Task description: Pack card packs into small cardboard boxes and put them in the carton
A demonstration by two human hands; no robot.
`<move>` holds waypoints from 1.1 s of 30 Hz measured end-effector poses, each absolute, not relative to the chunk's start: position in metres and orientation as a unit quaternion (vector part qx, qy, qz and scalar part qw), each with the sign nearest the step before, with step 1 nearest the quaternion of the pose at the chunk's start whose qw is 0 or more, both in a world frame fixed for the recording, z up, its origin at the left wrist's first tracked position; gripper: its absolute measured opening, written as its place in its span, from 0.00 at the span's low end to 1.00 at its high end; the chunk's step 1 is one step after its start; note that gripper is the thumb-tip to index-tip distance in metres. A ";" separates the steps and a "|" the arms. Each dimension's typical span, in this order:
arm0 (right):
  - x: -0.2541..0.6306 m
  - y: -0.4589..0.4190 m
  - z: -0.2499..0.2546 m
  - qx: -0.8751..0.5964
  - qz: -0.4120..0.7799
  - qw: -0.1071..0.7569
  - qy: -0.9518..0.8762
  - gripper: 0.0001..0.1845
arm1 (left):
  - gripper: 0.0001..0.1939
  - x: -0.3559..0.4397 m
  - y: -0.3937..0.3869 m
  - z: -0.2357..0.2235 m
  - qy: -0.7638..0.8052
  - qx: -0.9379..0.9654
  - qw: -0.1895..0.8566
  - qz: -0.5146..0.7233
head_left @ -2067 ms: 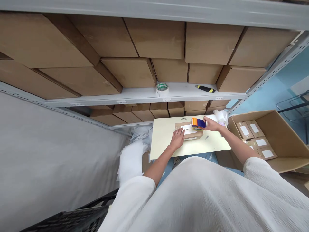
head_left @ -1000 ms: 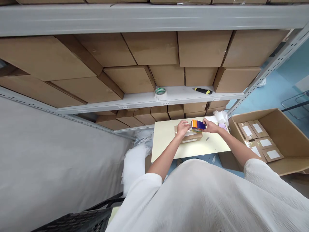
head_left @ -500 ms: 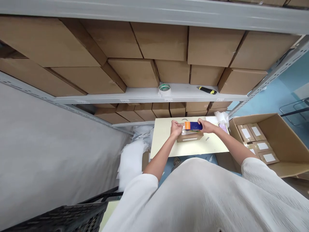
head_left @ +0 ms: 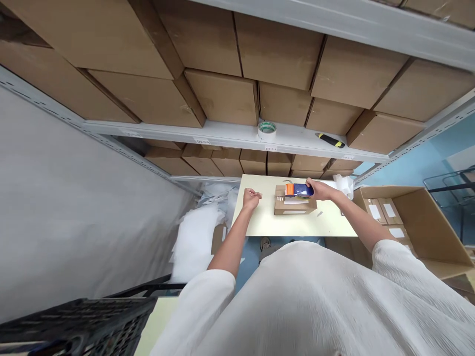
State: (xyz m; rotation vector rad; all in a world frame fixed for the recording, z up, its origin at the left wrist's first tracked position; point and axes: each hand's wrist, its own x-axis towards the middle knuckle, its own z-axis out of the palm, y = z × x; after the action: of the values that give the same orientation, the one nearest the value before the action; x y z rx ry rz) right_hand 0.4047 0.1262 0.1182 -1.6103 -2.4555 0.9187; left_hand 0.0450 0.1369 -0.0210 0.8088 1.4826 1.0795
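A small brown carton (head_left: 295,207) with white labels lies on a pale yellow table (head_left: 260,222). My right hand (head_left: 319,190) grips an orange and blue tape dispenser (head_left: 298,190), which rests on the carton's top. My left hand (head_left: 252,198) hovers over the table to the left of the carton, its fingers curled into a loose pinch. What they hold, if anything, is too small to make out.
Metal shelving behind the table is stacked with brown cartons; a tape roll (head_left: 267,129) and a yellow-black knife (head_left: 331,141) lie on the shelf (head_left: 230,133). A large open carton (head_left: 419,222) of small labelled boxes stands right. White packing material (head_left: 196,237) and a black crate (head_left: 81,324) sit left.
My left hand has left the carton and drawn away to the left, now closed. The dispenser has stayed on the carton's top. The view has tilted.
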 end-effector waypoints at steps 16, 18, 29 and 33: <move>0.389 0.130 0.131 -0.556 0.267 -0.019 -0.787 0.30 | 0.23 0.063 0.136 -0.073 0.621 0.320 0.584 0.413; 0.384 0.130 0.133 -0.553 0.247 -0.048 -0.794 0.27 | 0.23 0.065 0.134 -0.081 0.621 0.316 0.591 0.406; 0.370 0.128 0.139 -0.576 0.190 -0.146 -0.782 0.25 | 0.17 0.107 0.125 -0.105 0.620 0.324 0.603 0.383; 0.368 0.126 0.139 -0.579 0.181 -0.152 -0.780 0.24 | 0.14 0.109 0.118 -0.108 0.651 0.346 0.565 0.370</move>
State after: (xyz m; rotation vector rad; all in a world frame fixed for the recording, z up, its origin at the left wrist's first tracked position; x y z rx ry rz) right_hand 0.3681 0.1259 0.1393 -2.0202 -2.7216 0.6313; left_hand 0.1086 0.1176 -0.1080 0.8140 1.5323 0.8715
